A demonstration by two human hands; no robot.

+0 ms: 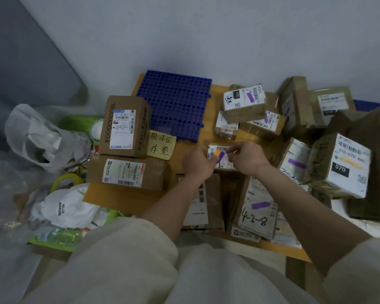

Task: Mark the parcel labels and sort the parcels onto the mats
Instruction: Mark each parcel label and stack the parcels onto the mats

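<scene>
Left hand (pixel 198 163) and right hand (pixel 244 157) close together, pinching small parcel (pixel 221 157) mid-desk, steadying label for marking.

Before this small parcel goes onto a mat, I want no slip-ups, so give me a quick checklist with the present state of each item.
1. Small parcel under control: ok, left hand and right hand both hold it over the table.
2. Label marked: ok, a purple stroke and an orange patch show on it.
3. Marking finished: cannot tell, fingers cover part of the label.
4. Marker put away: cannot tell, none is plainly seen in either hand.
5. Blue mat free to receive it: ok, nothing lies on its grid.
6. Which mat the yellow note assigns: cannot tell from the label, print too small.
</scene>
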